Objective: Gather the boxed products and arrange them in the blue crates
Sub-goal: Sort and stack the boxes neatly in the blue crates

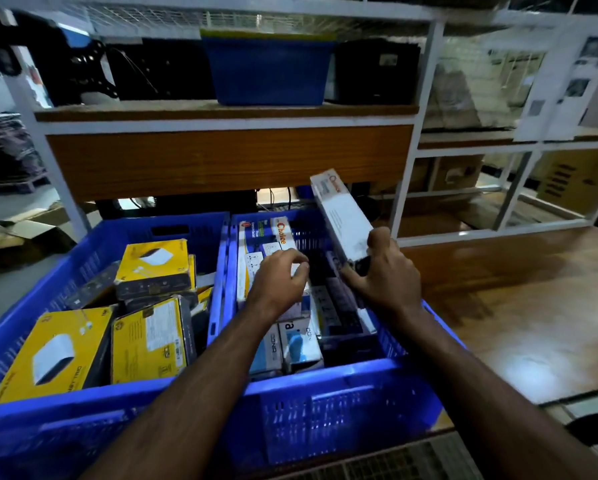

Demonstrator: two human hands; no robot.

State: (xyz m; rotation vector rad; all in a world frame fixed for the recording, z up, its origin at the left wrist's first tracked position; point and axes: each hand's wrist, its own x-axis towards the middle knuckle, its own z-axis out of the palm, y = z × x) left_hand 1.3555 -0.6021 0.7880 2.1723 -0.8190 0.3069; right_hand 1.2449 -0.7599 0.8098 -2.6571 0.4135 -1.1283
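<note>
Both forearms reach forward and down over two blue crates set side by side. Right hand (382, 271) — fingers curled round the lower end of a long white box (342, 216), which tilts up and away, its far end above the right crate's (342, 403) far rim. Left hand (280, 278) hovers palm-down inside the same crate, fingers bent at the edge of a flat white "Choice" box (269, 244); whether it actually grips, I cannot tell. Smaller white-and-blue cartons (299, 344) stand upright near the crate's front wall. Left crate (48, 420) — perforated plastic walls, holding yellow-and-black cardboard boxes (152, 336), glossy and rectangular, lying at mixed angles. Behind stands a white-framed shelf (228, 112) with wood-grain boards, carrying a blue plastic tub (269, 74).
</note>
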